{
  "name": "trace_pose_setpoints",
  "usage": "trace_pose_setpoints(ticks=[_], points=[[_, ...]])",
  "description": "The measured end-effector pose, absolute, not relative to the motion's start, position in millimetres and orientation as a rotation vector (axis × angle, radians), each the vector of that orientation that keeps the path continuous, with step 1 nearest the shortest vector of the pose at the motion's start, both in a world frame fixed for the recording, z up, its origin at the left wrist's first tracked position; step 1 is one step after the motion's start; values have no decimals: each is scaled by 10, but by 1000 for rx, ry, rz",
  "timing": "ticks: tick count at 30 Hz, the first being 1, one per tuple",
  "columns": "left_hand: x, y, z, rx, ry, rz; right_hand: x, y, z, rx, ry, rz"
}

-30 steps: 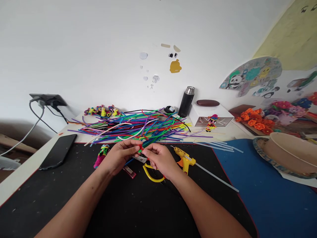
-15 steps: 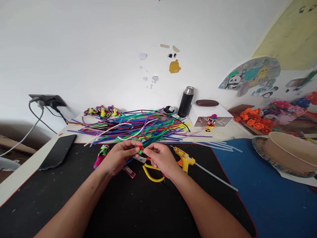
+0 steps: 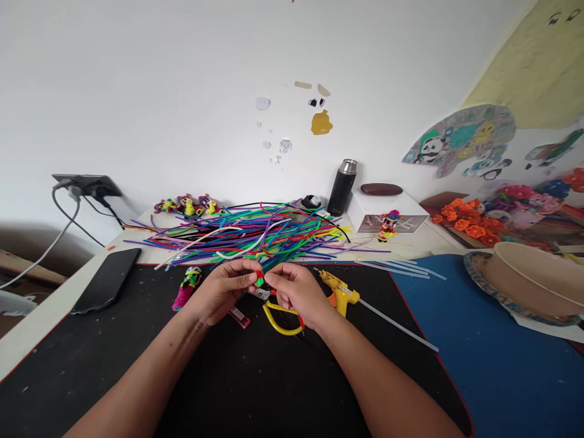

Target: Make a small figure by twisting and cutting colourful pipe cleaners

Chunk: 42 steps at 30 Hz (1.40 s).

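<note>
Mid-frame, a piece (image 3: 260,280) sits between the left grip (image 3: 223,289) and right grip (image 3: 298,292), above the cutters (image 3: 285,332). These lie on the mat (image 3: 255,377), with the glue gun (image 3: 342,294) right, a doll (image 3: 186,290) left. The phone (image 3: 107,281) lies at the frame's left. Behind, pipe cleaners (image 3: 246,231) spread over the tabletop (image 3: 50,322); right of them a bottle (image 3: 342,191), then a box (image 3: 392,205) bearing a case (image 3: 381,190).

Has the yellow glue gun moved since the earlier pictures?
No: the yellow glue gun keeps the same place relative to the black flask standing behind it.
</note>
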<state>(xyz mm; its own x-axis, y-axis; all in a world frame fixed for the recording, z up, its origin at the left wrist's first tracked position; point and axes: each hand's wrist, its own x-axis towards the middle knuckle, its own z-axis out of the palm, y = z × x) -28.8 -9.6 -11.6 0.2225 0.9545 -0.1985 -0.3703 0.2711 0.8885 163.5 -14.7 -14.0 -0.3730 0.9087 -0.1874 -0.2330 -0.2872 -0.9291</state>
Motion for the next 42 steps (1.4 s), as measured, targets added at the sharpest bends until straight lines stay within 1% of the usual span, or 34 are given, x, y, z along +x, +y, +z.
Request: trace_pose_setpoints(ticks=[6, 13, 26, 28, 32, 37, 42], points=[[-233, -122, -153, 773, 840, 1131, 1638, -159, -136, -855, -966, 1984], [-135, -190, -88, 830, 841, 1162, 1641, -153, -159, -787, -843, 2078], [-130, -247, -30, 1481, 1157, 1150, 1644, -119, -227, -804, -815, 2048], [-138, -253, -25, 1489, 1177, 1151, 1639, -122, -226, -818, -818, 2039], [-158, -233, -29, 1284, 1131, 1185, 1616, -148, -205, -846, -874, 1981], [-188, -182, -58, 1145, 1121, 1277, 1588, -180, -186, -933, -1060, 1807], [-191, -153, -102, 1121, 1155, 1285, 1576, -190, -197, -970, -1285, 1636]])
